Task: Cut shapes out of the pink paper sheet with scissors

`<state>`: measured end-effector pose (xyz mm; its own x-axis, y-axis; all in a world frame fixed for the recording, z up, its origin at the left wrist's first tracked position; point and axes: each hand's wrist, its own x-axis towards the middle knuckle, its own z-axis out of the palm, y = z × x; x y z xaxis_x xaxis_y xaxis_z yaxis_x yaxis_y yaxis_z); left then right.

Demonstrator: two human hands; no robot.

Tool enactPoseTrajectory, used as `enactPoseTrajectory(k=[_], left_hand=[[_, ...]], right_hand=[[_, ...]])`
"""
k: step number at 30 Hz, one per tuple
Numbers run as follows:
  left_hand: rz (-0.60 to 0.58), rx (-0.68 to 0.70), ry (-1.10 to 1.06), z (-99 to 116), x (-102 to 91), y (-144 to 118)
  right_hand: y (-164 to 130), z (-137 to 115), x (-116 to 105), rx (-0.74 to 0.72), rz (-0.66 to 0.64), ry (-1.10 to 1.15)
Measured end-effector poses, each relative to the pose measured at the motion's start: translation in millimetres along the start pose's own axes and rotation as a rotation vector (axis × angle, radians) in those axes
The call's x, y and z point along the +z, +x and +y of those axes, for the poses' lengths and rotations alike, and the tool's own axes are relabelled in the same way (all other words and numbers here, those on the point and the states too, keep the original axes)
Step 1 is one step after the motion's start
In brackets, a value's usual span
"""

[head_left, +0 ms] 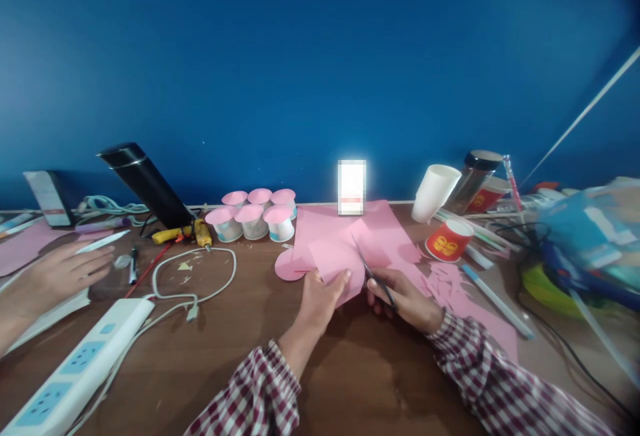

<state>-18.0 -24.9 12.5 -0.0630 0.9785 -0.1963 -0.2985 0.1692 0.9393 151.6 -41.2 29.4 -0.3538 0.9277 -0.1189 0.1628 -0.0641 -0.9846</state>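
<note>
Gripping a piece of pink paper [336,264] by its lower edge, our left hand [320,299] is closed on the sheet, thumb on top, and holds it just above the table [350,369]. Our right hand [405,297] is clenched around the handles of a pair of scissors [373,275], whose blades point up and away into the paper from its right side; we cannot tell how wide the blades stand. The held piece already has a rounded lower edge, so we judge the cut to be well along but not finished, since the blades are in the paper.

Just behind the held piece lie larger pink sheets [350,229], and a pink round cut-out [287,266] rests on the table to the left of our left hand. Pink scraps [450,283] lie to the right of the scissors hand, which suggests a good deal of trimming is done. Farther back stands a cluster of small cups topped with pink discs [253,217], six as far as we can see, looking like completed pieces.

Further right are a red paper cup [449,241] on its side, a white cup [435,193] tilted, and a blue pen [497,301]. To the left lie a white cable [195,286], a power strip [75,369] and a yellow glue gun [185,233]. At the far left another person's hand [55,276] lies flat on the table near white paper, well apart from ours.
</note>
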Motion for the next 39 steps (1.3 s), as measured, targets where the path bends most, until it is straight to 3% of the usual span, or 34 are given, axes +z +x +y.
enactPoseTrajectory(k=[6,18,24,30,39], left_hand=[[-0.154,0.040,0.115,-0.6,0.0,0.4],[-0.410,0.022,-0.067,-2.3,2.4,-3.3],[-0.448,0.016,-0.075,-2.9,2.2,-3.0],[-0.347,0.028,-0.062,-4.6,1.0,-0.4],[-0.364,-0.008,-0.097,-1.5,1.7,-2.9]], right_hand=[[1.4,7.5,-2.1,-0.019,0.007,0.022],[0.5,5.6,-1.7,-0.026,0.041,0.066],[0.3,6.9,0.5,0.007,0.087,0.069],[1.8,8.1,0.1,0.059,0.156,0.068],[4.2,10.5,1.5,0.007,0.334,0.300]])
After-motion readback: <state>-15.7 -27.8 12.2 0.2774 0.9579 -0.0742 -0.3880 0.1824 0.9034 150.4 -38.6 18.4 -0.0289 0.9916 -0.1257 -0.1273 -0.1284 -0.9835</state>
